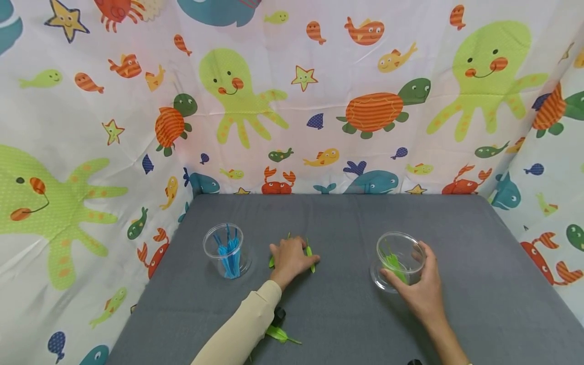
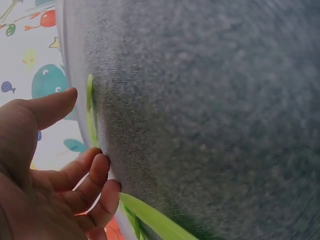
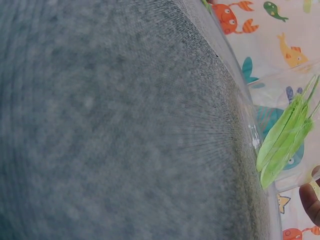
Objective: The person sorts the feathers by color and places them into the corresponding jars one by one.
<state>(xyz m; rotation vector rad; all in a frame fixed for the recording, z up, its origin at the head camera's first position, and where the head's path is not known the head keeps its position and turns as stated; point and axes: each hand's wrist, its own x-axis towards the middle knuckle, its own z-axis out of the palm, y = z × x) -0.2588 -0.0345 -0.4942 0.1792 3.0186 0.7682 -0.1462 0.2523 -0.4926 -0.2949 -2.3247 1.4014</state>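
Feathers in green lie on the grey desk either side of my left hand, its thumb parted from loosely bent fingers, nothing gripped, likely leaving room around one. Working remotely, I have the right hand curled round a clear cup with more inside, presumably for steadiness; a second cup holds blue feathers, seemingly sorted by colour.

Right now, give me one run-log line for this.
Left hand: among loose green feathers | Right hand: grips clear cup, green feathers inside | Second cup: upright, blue feathers inside
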